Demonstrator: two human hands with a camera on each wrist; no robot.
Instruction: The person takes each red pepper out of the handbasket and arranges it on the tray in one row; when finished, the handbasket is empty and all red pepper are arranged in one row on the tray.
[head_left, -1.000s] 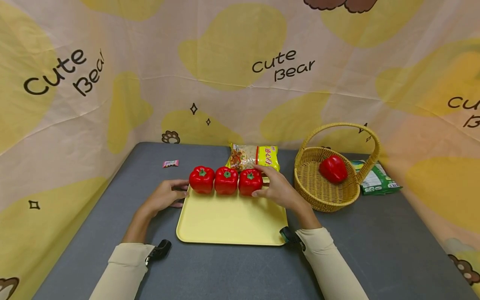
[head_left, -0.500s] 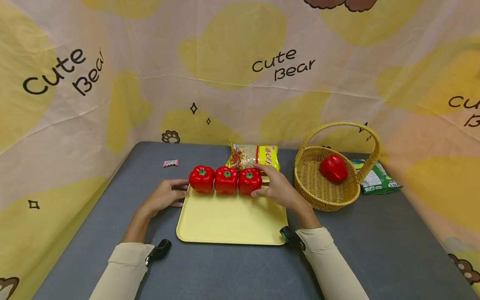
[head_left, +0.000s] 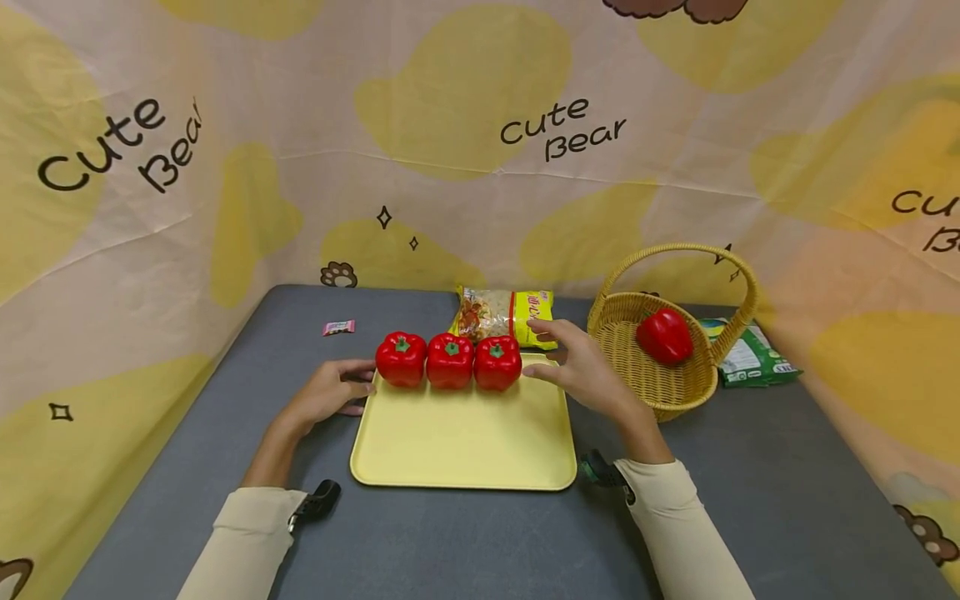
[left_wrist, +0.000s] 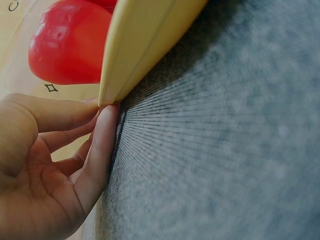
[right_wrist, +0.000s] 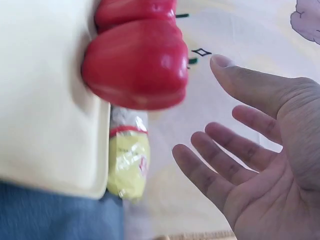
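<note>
Three red bell peppers stand in a row along the far side of a yellow tray (head_left: 461, 442): a left one (head_left: 401, 359), a middle one (head_left: 450, 361) and a right one (head_left: 497, 363). At the tray's left edge my left hand (head_left: 330, 392) pinches the rim; the left wrist view shows thumb and fingers (left_wrist: 102, 145) meeting at its corner, below a pepper (left_wrist: 70, 45). My right hand (head_left: 581, 367) is spread just right of the row, holding nothing. In the right wrist view its fingers (right_wrist: 205, 170) are apart from the nearest pepper (right_wrist: 135, 65).
A wicker basket (head_left: 615, 358) with a tall handle stands at the right, one red bell pepper (head_left: 664, 337) inside. Behind it lies a green packet (head_left: 753, 358). A yellow and clear food bag (head_left: 487, 312) lies behind the tray, and a small pink wrapped candy (head_left: 338, 327) at the back left.
My right hand has let go of the right pepper and moved off to the right. The left hand stays at the tray's edge, and the peppers keep their places.
</note>
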